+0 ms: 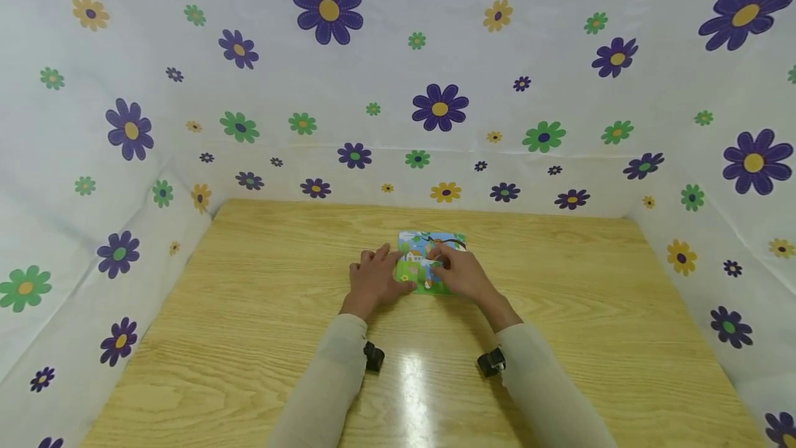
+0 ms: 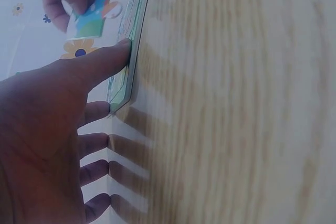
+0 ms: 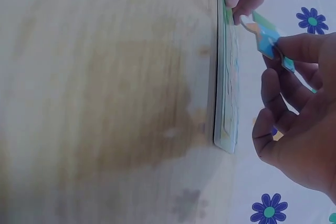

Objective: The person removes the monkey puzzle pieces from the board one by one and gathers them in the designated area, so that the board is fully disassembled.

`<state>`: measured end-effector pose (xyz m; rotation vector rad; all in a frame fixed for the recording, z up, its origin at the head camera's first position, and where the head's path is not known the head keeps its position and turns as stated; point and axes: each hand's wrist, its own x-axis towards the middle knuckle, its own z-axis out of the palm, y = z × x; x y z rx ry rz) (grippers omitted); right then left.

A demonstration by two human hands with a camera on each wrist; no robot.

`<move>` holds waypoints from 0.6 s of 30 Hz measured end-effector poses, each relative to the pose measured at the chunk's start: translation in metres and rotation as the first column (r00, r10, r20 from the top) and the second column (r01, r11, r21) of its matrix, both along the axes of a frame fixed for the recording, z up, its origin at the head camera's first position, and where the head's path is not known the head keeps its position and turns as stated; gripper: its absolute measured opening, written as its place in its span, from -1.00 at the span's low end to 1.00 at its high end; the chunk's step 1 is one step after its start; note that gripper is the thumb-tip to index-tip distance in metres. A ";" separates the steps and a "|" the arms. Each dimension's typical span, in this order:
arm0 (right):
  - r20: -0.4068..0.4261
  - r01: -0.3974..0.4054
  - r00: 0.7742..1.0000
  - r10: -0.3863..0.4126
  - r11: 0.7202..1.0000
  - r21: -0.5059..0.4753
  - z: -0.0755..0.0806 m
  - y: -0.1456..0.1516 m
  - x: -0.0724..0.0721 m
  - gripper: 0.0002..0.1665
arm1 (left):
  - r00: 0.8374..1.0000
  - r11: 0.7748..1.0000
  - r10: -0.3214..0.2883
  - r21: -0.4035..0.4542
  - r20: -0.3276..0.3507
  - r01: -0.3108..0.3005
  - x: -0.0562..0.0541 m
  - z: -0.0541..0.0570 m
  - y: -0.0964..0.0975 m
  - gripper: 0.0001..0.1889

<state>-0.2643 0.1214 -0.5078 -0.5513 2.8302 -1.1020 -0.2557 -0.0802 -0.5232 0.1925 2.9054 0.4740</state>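
Observation:
A flat jigsaw puzzle board [image 1: 409,272] with a printed house, sky and grass lies near the middle of the table. My left hand [image 1: 373,280] rests at its left side, its thumb touching the board's near edge and its fingers spread on the tabletop. Over the board, my right hand [image 1: 465,272] pinches a puzzle piece between thumb and fingers. In the right wrist view the puzzle piece [image 3: 266,40] shows blue, green and orange print, tilted and raised off the board. The right hand covers part of the board in the head view.
The light wood table [image 1: 249,337] reaches on all sides of the board. A white cloth with purple, green and yellow flowers [image 1: 439,108] hangs round the back and both sides. A small black device sits at each wrist, such as the left one [image 1: 374,357].

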 end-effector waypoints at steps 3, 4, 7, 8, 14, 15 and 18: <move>0.022 -0.011 1.000 0.011 1.000 0.009 -0.001 0.003 0.006 -0.82 | 1.000 1.000 0.001 -0.003 0.002 0.000 0.001 0.001 0.000 -0.19; 0.032 -0.012 0.999 0.011 1.000 0.013 -0.001 0.003 0.007 -0.83 | 1.000 1.000 0.000 -0.006 0.002 0.000 0.001 0.002 0.000 -0.19; 0.066 -0.018 0.998 0.017 1.000 0.025 -0.002 0.005 0.011 -0.85 | 1.000 1.000 0.000 -0.009 -0.002 0.000 0.002 0.002 0.000 -0.20; 0.080 -0.019 0.997 0.016 0.999 0.028 -0.002 0.005 0.012 -0.85 | 1.000 1.000 0.001 -0.011 -0.004 -0.001 0.002 0.002 0.000 -0.20; 0.115 -0.046 0.992 0.041 0.998 0.040 -0.005 0.005 0.017 -0.85 | 1.000 1.000 0.008 -0.019 -0.012 -0.009 0.001 0.000 0.001 -0.21; 0.110 -0.053 0.993 0.048 0.997 0.048 -0.005 0.005 0.018 -0.85 | 1.000 1.000 0.009 -0.019 -0.012 -0.010 0.000 -0.001 0.001 -0.21; 0.098 -0.072 0.993 0.064 0.994 0.078 -0.007 0.006 0.021 -0.84 | 1.000 1.000 0.010 -0.018 -0.009 -0.010 0.000 -0.003 0.001 -0.21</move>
